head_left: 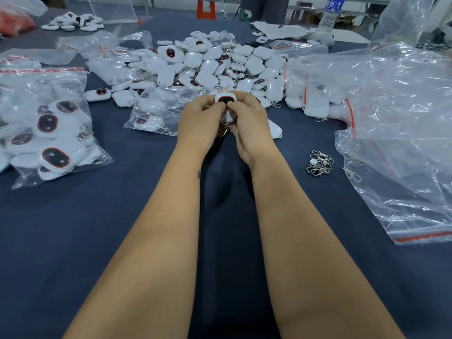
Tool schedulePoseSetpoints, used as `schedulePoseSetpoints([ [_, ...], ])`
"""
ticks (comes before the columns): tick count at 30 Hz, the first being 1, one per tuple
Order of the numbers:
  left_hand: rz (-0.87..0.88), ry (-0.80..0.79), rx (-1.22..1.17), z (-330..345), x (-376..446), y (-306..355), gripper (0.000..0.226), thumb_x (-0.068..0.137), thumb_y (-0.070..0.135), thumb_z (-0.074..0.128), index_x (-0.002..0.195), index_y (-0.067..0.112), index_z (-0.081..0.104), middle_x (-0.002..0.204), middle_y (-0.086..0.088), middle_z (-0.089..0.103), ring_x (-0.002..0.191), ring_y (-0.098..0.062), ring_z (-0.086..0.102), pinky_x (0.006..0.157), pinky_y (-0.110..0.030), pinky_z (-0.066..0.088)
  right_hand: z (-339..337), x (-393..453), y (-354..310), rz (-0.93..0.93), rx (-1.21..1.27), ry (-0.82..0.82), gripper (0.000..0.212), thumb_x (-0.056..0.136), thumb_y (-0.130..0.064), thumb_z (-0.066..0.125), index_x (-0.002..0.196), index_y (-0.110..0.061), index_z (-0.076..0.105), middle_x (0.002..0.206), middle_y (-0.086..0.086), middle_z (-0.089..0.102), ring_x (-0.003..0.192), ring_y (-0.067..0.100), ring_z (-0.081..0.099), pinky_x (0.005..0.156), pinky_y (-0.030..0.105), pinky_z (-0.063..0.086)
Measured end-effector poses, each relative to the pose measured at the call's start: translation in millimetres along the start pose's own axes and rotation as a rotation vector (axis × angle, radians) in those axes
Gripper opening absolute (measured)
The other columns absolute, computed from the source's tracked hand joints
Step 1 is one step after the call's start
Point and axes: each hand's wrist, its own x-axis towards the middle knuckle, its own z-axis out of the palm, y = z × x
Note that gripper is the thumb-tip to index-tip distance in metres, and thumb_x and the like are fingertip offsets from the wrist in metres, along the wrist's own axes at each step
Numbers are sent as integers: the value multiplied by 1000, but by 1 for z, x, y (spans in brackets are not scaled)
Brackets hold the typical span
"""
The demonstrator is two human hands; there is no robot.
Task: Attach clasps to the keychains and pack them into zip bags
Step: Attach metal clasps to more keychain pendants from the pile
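My left hand (199, 121) and my right hand (249, 123) meet at the middle of the table, both pinching one white keychain (225, 100) with a dark red-rimmed face. A metal ring or clasp (225, 132) hangs below it between my palms, partly hidden. A large heap of white keychains (208, 64) lies just beyond my hands. A small pile of metal clasps (320, 163) rests to the right of my right wrist. One small zip bag holding a keychain (149, 119) lies left of my left hand.
A big filled zip bag (46, 133) sits at the left. Crumpled empty zip bags (396, 133) cover the right side. A water bottle (330, 14) stands at the back right. More keychains (73, 22) lie at the back left. Dark blue cloth (122, 216) covers the table.
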Motion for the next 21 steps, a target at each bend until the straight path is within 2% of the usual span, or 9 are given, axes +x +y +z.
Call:
schedulePoseSetpoints([
  [2,4,0,-10,0,-1,0,9,81,26,58,77,25,67,65,9,59,55,-13,50,60,-29,43,-2,0,-1,5,34,-17,23,92,5,46,90,-11,63,104,26,66,91,30,61,82,42,49],
  [8,1,19,-13,0,0,0,13,85,22,59,72,24,61,56,12,57,50,-9,48,54,-24,43,-3,0,-1,2,71,-35,26,89,8,45,86,-9,64,89,15,64,80,26,59,74,36,49],
  [15,61,66,64,0,1,0,14,86,22,59,77,14,66,68,2,60,62,-17,50,64,-35,47,-3,-1,-3,7,35,-27,27,87,11,46,85,-7,66,77,11,64,65,19,58,63,28,50],
  [18,81,96,107,1,1,-1,19,87,24,58,80,8,67,68,0,61,63,-18,51,65,-41,51,-3,-2,-3,19,8,-37,23,88,8,48,93,-5,67,85,14,65,70,19,59,62,26,50],
  [21,35,89,75,1,0,0,23,87,23,56,66,14,61,54,5,53,55,-18,46,56,-35,42,-3,-3,-2,1,-48,-36,20,90,4,52,97,-7,68,85,11,68,75,18,61,69,28,52],
])
